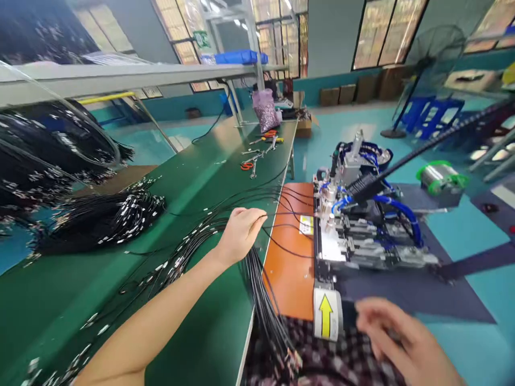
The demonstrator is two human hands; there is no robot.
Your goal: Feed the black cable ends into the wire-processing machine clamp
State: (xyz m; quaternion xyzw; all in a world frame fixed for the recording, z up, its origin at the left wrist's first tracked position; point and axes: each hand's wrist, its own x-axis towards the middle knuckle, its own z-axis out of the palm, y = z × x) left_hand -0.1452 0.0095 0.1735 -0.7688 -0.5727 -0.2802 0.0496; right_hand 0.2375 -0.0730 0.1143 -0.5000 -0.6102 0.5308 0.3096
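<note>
My left hand [240,231] reaches across the green bench [201,177] and pinches a thin black wire [281,214] that runs toward the machine [362,225]. Under that hand a bundle of black cables [265,305] hangs over the bench edge down to my lap. My right hand [406,343] hovers low at the right, blurred by motion, with its fingers curled near the front of the machine beside a yellow arrow label [325,315]. I cannot make out anything in it.
A heap of black cables with white tags [100,220] lies at the bench's left. Pliers and orange-handled scissors [253,161] lie farther back, near a purple bag [265,110]. An orange board [292,257] sits between bench and machine. A wire spool [440,177] stands at right.
</note>
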